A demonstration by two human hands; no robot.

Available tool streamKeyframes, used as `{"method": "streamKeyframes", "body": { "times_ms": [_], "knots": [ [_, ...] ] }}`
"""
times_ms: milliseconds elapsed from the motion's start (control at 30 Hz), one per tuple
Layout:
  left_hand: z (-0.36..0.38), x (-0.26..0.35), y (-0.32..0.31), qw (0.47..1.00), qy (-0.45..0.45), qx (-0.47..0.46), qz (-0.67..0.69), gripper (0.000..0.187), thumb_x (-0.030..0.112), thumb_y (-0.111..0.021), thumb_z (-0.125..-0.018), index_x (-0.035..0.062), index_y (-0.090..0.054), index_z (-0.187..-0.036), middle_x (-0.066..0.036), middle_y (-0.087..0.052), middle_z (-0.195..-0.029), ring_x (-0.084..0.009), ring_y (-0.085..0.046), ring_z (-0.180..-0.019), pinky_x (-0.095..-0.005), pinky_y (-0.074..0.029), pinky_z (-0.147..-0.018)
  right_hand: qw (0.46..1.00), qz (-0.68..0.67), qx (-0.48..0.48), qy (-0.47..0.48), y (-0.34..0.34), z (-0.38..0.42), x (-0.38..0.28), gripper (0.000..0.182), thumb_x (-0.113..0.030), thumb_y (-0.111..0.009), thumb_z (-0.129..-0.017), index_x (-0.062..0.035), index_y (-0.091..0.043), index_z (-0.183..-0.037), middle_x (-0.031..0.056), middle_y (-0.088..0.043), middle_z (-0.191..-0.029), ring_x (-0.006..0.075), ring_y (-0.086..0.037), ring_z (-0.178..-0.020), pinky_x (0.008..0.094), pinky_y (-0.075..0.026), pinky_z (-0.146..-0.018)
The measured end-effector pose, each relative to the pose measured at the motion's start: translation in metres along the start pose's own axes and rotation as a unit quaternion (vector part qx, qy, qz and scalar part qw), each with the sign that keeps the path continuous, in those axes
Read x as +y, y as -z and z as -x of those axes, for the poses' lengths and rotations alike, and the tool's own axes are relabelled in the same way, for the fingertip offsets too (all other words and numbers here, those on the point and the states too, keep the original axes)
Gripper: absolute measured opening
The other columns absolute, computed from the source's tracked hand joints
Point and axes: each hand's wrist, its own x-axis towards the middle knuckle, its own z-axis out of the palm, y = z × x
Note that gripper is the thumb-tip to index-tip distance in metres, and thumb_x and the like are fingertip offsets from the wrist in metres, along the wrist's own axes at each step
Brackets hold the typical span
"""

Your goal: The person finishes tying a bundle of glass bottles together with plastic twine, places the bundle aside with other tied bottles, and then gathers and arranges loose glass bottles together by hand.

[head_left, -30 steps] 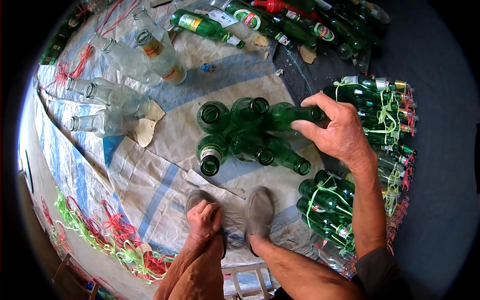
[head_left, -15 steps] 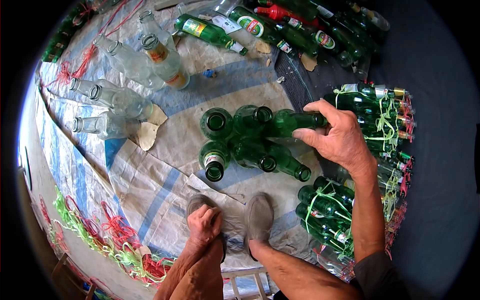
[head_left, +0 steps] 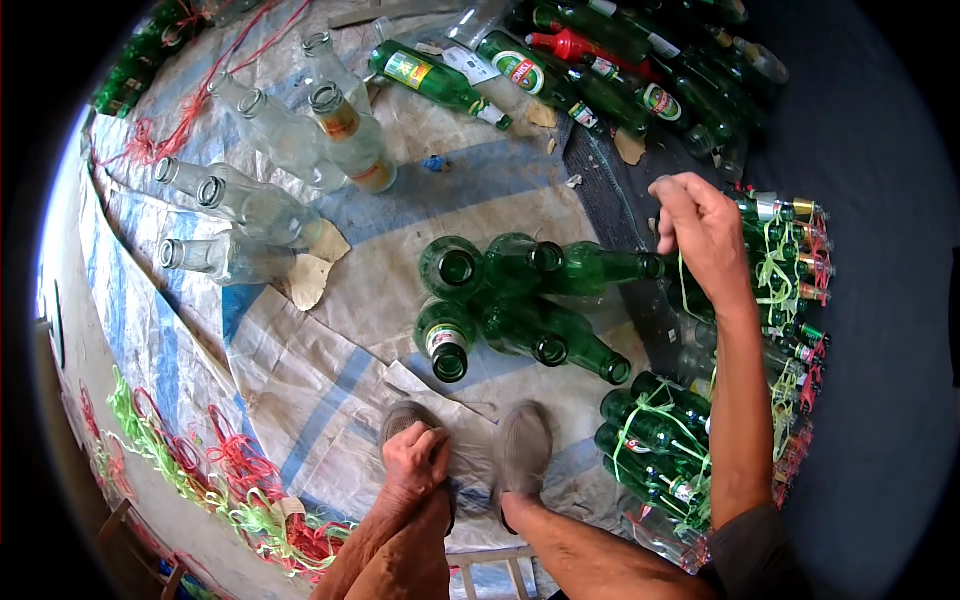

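Note:
Six green glass bottles stand close together in two rows of three on the tarp. The far row's right-hand bottle point(head_left: 605, 268) leans rightward in view. My right hand point(head_left: 705, 232) hovers just right of its mouth, apart from it, with thumb and fingers parted and nothing visible between them. At the near row's left is a green bottle with a white neck label point(head_left: 445, 338). My left hand point(head_left: 415, 460) rests by my knee, above my shoe, its fingers curled into a loose fist with nothing showing in it.
Clear glass bottles point(head_left: 290, 145) stand at the left on the striped tarp point(head_left: 330, 370). Green bottles point(head_left: 520, 72) lie heaped at the back. Bundles tied with green string point(head_left: 650, 440) stand at the right. Loose red and green string point(head_left: 240, 475) lies at lower left.
My right hand has let go of the far row's right-hand bottle and moved up and right. My left hand stays in its fist. The view has shifted slightly.

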Motion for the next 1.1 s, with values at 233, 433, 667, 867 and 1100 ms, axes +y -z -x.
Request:
{"method": "streamKeyframes", "body": {
  "times_ms": [233, 433, 667, 867, 1100],
  "knots": [
    [-0.001, 0.001, 0.003, 1.000, 0.007, -0.007, 0.006, 0.022, 0.003, -0.082, -0.076, 0.0093, -0.076, -0.097, -0.009, -0.064, -0.080, -0.0330, -0.067, -0.068, -0.0420, -0.055, -0.062, 0.997, -0.048, -0.054, -0.010, -0.023, -0.077, 0.037, 0.032, -0.026, -0.072, -0.105, 0.0006, -0.074, -0.124, 0.0035, -0.070, -0.098, 0.0085, -0.067, -0.085, 0.0240, -0.057, -0.067],
    [-0.002, 0.001, 0.003, 1.000, 0.016, -0.012, 0.004, 0.021, 0.005, -0.083, -0.077, 0.0101, -0.076, -0.096, -0.009, -0.065, -0.081, -0.0329, -0.068, -0.069, -0.0421, -0.055, -0.062, 0.961, 0.149, -0.198, 0.121, -0.058, -0.152, 0.071, 0.036, -0.025, -0.071, -0.102, -0.0116, -0.074, -0.135, 0.0101, -0.057, -0.147, 0.0264, -0.067, -0.122, 0.0403, -0.058, -0.094],
    [-0.001, -0.002, 0.002, 1.000, 0.016, -0.017, 0.001, 0.020, 0.008, -0.083, -0.078, 0.0107, -0.076, -0.097, -0.009, -0.064, -0.080, -0.0326, -0.067, -0.068, -0.0418, -0.055, -0.062, 0.892, 0.302, -0.236, 0.238, -0.110, -0.193, 0.077, 0.049, -0.017, -0.073, -0.101, -0.0190, -0.066, -0.149, 0.0178, -0.043, -0.167, 0.0412, -0.052, -0.146, 0.0474, -0.048, -0.117],
    [-0.002, -0.004, 0.000, 1.000, 0.007, -0.009, -0.007, 0.022, 0.011, -0.085, -0.075, 0.0132, -0.075, -0.095, -0.006, -0.062, -0.080, -0.0294, -0.065, -0.066, -0.0404, -0.053, -0.060, 0.876, 0.340, -0.266, 0.215, -0.137, -0.209, 0.080, 0.050, -0.018, -0.072, -0.103, -0.0164, -0.062, -0.152, 0.0188, -0.044, -0.167, 0.0416, -0.052, -0.146, 0.0459, -0.046, -0.120],
    [-0.002, -0.004, 0.003, 0.999, 0.016, -0.028, 0.001, 0.021, 0.009, -0.084, -0.077, 0.0104, -0.076, -0.097, -0.009, -0.063, -0.079, -0.0320, -0.067, -0.067, -0.0414, -0.054, -0.061, 0.881, 0.295, -0.248, 0.274, -0.139, -0.220, 0.093, 0.041, -0.019, -0.076, -0.099, -0.0101, -0.070, -0.139, 0.0160, -0.062, -0.142, 0.0378, -0.060, -0.131, 0.0444, -0.049, -0.112]
  ]
}}
